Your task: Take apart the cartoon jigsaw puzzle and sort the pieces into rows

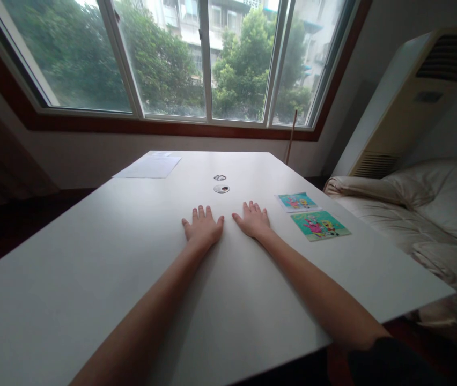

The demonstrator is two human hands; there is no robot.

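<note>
Palm down on the white table lies my left hand, fingers spread and holding nothing. To its right, my right hand rests flat too, its fingers apart and nothing in them. Just beyond both hands are two small round discs: a pale one with a dark spot and, behind it, a black-and-white one. Right of my right hand lie two colourful cartoon pictures, a smaller one farther off and a larger green one nearer. Neither hand touches the discs or pictures.
White paper sheets lie at the table's far left corner. Past the far edge are a wall and a wide window. A thin stick leans there. On the right stand a cream leather sofa and a tall air conditioner.
</note>
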